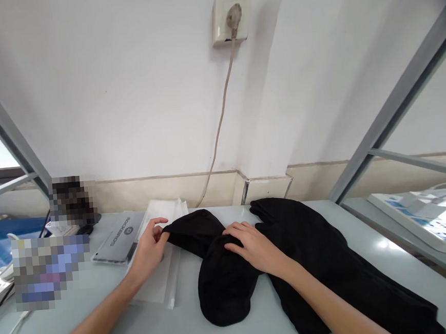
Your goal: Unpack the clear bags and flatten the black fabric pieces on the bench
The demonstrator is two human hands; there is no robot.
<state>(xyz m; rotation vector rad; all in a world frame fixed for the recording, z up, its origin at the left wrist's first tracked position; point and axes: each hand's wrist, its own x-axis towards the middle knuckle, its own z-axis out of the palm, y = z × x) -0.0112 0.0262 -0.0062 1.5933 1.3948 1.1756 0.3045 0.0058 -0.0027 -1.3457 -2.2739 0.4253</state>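
My left hand (151, 244) pinches the pointed left edge of a black piece of soft cloth (221, 296) between thumb and fingers, lifting that edge a little off the table. The cloth has a rounded lobe hanging toward me and is folded over at its middle. There my right hand (252, 249) holds it down, fingers and thumb closed on the fabric. Right of it lies a larger black cloth item (313, 237), spread toward the lower right and partly covered by my right forearm. Whether the two black pieces are joined is hidden.
Clear plastic bags (166, 279) lie under my left hand, beside a grey ROCKBROS package (115, 242). A blurred-out item (51, 273) sits at the far left. Behind the table, a cable (221, 115) runs down from a wall socket (219, 18). Grey metal posts (392, 107) flank the table.
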